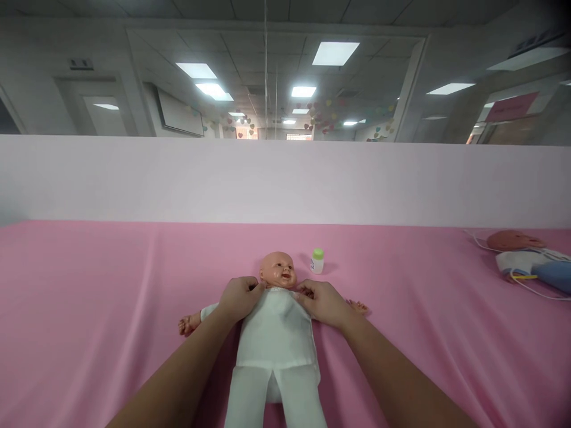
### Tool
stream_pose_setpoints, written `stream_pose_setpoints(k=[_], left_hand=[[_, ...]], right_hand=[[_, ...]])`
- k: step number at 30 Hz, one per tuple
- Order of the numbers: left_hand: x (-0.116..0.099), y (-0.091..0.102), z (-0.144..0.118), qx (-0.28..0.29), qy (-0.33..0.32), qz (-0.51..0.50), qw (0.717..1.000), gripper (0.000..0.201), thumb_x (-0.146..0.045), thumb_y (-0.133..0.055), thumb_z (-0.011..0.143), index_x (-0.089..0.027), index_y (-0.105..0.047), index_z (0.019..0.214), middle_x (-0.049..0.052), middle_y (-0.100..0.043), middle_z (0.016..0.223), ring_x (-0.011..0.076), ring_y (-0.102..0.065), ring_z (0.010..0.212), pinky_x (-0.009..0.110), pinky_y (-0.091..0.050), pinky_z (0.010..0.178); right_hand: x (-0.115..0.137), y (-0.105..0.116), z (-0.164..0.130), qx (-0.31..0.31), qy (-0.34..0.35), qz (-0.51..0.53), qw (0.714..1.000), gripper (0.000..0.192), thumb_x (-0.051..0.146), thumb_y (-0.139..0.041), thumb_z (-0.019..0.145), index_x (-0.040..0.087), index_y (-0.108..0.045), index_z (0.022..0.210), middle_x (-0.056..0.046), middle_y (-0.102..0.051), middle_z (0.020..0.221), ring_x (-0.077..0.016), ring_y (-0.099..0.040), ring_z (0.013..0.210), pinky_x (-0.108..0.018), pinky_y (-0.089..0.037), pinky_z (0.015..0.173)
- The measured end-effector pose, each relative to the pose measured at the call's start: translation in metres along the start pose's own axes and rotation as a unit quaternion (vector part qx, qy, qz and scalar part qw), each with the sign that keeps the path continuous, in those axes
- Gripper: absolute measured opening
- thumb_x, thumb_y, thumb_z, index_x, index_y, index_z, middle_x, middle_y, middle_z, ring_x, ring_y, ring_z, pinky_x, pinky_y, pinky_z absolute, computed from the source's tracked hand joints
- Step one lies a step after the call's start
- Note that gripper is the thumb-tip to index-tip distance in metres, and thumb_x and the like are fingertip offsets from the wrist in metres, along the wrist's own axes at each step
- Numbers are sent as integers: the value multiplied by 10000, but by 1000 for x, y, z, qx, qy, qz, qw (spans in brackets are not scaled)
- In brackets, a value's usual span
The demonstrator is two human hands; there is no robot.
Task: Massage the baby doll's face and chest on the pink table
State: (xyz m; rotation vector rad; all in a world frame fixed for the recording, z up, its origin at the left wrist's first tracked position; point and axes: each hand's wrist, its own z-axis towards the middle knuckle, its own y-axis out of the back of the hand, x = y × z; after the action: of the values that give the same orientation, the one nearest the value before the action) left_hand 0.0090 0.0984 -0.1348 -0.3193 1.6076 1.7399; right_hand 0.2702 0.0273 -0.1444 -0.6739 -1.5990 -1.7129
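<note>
Item: doll (276, 321), lying face up on the pink cloth (111, 285), head away from you, dressed in a white top and white trousers.

Your left hand (238, 298): at the doll's shoulder on your left, fingers curled and pinching the collar of the top.

Your right hand (322, 303): at the opposite shoulder, fingers likewise gripping the collar beside the neck.

Beyond the doll's head, slightly to your right: a small bottle (317, 261) with a green cap, standing upright, apart from the doll.

Far to the right of the doll: a second doll (526, 255) with a cord, near the edge of view.

Risks, as judged: an uneven pull at the collar could twist the doll or bunch the fabric under its chin; a sharp tug towards the head could slide the doll into the bottle and topple it.
</note>
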Motion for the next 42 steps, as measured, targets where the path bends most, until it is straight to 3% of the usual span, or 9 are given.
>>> stream_pose_setpoints(k=[4,7,12,17,21,27,35,39,42], left_hand=[[-4,5,5,-64,35,-11,997,415,-510,-509,935,-238,-577,629,14,-643,662,205,-598,681,307,-372,617],[-11,7,18,-122,24,-70,990,286,-446,-530,925,-240,-673,788,49,-761,927,243,-688,932,329,-475,800],[-35,-13,50,-100,69,-209,970,398,-462,-570,924,-236,-709,1219,108,-734,1315,284,-675,1202,368,-505,963],[-40,-42,65,-98,82,-297,946,397,-466,-649,905,-224,-733,1208,128,-743,1321,296,-688,1222,397,-499,1051],[-32,-51,62,-106,127,-424,890,414,-420,-698,878,-217,-725,1239,119,-736,1330,272,-689,1222,390,-526,1051],[-36,-43,55,-76,176,-560,806,498,-294,-844,728,-195,-715,1199,121,-777,1135,233,-753,933,371,-609,872],[-39,-51,59,-80,166,-587,789,510,-194,-863,665,-198,-645,1126,77,-726,1030,196,-728,826,370,-611,813],[-39,-59,65,-95,150,-605,776,441,-242,-860,690,-189,-644,1070,56,-723,976,180,-712,821,350,-600,819],[-36,-60,68,-100,154,-610,771,361,-264,-832,728,-183,-668,1039,50,-727,949,177,-704,828,341,-599,830]], right_hand=[[-12,-1,15,-39,-19,60,997,359,536,-548,948,236,-739,991,-40,-748,943,-229,-676,853,-347,-515,769],[-16,1,37,-82,-71,182,977,396,576,-569,911,215,-696,1010,-47,-727,944,-228,-673,871,-355,-537,770],[-8,-8,75,-61,-105,297,947,425,615,-549,915,220,-654,1036,-94,-737,1089,-232,-715,949,-372,-589,806],[-10,-39,95,-100,-57,429,896,566,677,-671,838,227,-682,1182,-89,-728,1310,-271,-678,1229,-408,-577,1015],[-16,-49,102,-121,-18,432,893,669,664,-752,800,251,-679,1321,-54,-613,1519,-270,-547,1425,-443,-452,1199],[-10,-47,98,-121,-15,426,897,610,586,-803,808,263,-688,1313,-64,-671,1440,-278,-605,1358,-455,-473,1184],[-2,-46,98,-120,-50,449,884,665,469,-903,681,249,-648,1254,-75,-711,1301,-284,-691,1192,-449,-568,1039],[-4,-49,106,-135,-49,486,862,563,526,-846,734,232,-680,1185,-73,-755,1192,-283,-700,1159,-453,-559,1040],[-10,-50,109,-142,-48,497,855,479,524,-798,790,237,-710,1163,-74,-744,1259,-280,-671,1232,-442,-534,1093]])
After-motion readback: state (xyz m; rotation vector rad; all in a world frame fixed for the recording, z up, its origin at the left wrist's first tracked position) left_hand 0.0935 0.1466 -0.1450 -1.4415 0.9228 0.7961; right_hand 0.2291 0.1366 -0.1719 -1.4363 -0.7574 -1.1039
